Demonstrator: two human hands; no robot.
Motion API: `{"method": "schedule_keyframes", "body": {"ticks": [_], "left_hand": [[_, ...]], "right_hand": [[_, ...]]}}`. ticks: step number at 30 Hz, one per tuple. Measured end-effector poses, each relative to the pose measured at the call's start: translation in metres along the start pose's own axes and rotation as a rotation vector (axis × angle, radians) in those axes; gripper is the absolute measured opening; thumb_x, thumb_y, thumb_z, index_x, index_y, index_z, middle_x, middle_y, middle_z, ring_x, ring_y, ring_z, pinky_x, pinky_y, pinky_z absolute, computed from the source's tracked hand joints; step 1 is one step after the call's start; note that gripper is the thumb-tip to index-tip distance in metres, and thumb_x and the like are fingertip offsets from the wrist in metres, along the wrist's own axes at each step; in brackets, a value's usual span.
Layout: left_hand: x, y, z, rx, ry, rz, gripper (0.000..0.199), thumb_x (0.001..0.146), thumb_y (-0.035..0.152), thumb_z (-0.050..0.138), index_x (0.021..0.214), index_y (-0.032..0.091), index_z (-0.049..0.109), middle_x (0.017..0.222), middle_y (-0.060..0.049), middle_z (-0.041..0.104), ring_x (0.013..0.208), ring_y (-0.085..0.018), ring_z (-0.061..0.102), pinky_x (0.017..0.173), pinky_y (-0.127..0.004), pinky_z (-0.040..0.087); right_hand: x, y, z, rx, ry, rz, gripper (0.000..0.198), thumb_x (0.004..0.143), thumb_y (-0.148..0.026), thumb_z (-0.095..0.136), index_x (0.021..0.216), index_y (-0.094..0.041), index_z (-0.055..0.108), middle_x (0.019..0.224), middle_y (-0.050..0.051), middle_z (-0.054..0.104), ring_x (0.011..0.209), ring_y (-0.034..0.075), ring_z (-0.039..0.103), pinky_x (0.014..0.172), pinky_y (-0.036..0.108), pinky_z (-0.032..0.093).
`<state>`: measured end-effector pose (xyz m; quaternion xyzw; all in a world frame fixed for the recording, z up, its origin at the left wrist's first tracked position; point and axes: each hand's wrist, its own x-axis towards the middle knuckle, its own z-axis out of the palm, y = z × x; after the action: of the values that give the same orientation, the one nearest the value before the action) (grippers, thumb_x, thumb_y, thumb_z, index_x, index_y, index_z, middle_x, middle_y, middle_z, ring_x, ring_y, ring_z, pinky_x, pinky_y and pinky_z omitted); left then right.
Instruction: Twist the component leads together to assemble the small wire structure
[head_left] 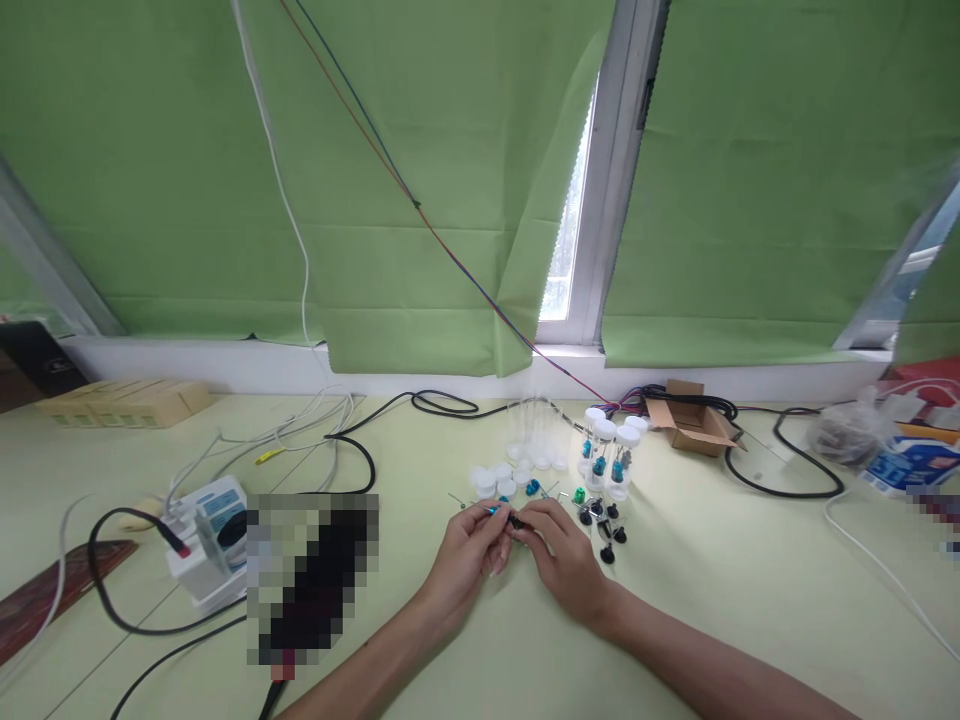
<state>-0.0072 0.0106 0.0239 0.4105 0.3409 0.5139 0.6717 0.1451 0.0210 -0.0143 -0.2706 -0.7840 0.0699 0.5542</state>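
My left hand (pixel 466 552) is closed, its fingers pinching a small blue piece (pixel 492 509). Against it, my right hand (pixel 568 560) pinches a small black piece (pixel 516 521); the fingers hide most of both, and I cannot tell whether they are joined. Just beyond my hands lie white round caps (pixel 486 484), another blue piece (pixel 532 487), a green piece (pixel 580 495) and thin metal rods. Right of my right hand, several black round-headed pieces (pixel 607 553) are scattered. Behind them stand clear tubes with white caps (pixel 628 436), blue pieces inside.
Empty clear tubes (pixel 536 430) stand at the back. An open cardboard box (pixel 690 425) sits right of them, near black cables (pixel 787 490). On the left are a white power strip (pixel 206 530), a pixelated dark object (pixel 322 580) and beige blocks (pixel 127 402). A plastic bag (pixel 847 430) lies far right.
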Motion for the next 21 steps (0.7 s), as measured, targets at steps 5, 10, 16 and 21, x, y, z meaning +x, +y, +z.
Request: {"method": "schedule_keyframes", "body": {"ticks": [5,10,16,21], "left_hand": [[-0.0008,-0.0014,-0.0032,0.018,0.001,0.023,0.023,0.080,0.034,0.072,0.087,0.013,0.066,0.059,0.002,0.056,0.052,-0.008,0.046,0.047,-0.019,0.038],[-0.0012,-0.0012,-0.0040,0.052,0.009,0.035,0.023,0.079,0.034,0.073,0.088,0.014,0.067,0.066,0.000,0.060,0.057,-0.010,0.052,0.054,-0.021,0.043],[-0.0012,-0.0014,-0.0036,0.068,-0.012,0.058,0.021,0.080,0.032,0.072,0.089,0.014,0.068,0.069,-0.001,0.061,0.058,-0.010,0.053,0.057,-0.023,0.044],[-0.0018,0.0008,-0.0019,0.082,-0.005,0.058,0.020,0.078,0.031,0.073,0.087,0.014,0.069,0.071,-0.003,0.064,0.066,-0.013,0.057,0.066,-0.026,0.049]], "right_hand": [[0.0022,-0.0012,-0.0008,0.011,0.011,0.031,0.019,0.097,-0.012,0.045,0.107,-0.021,0.057,0.092,0.008,0.061,0.086,0.020,0.060,0.075,0.034,0.053],[0.0032,-0.0003,-0.0002,0.015,0.018,0.044,0.016,0.097,-0.013,0.045,0.103,-0.021,0.057,0.088,0.006,0.062,0.082,0.019,0.059,0.072,0.032,0.051],[0.0027,0.0017,0.0006,0.021,0.006,0.056,0.014,0.096,-0.012,0.045,0.099,-0.020,0.056,0.083,0.004,0.061,0.076,0.017,0.058,0.068,0.029,0.048],[0.0001,0.0029,0.0008,0.019,-0.014,0.080,0.014,0.097,-0.012,0.044,0.098,-0.020,0.056,0.082,0.004,0.060,0.074,0.017,0.058,0.068,0.028,0.047]]}}
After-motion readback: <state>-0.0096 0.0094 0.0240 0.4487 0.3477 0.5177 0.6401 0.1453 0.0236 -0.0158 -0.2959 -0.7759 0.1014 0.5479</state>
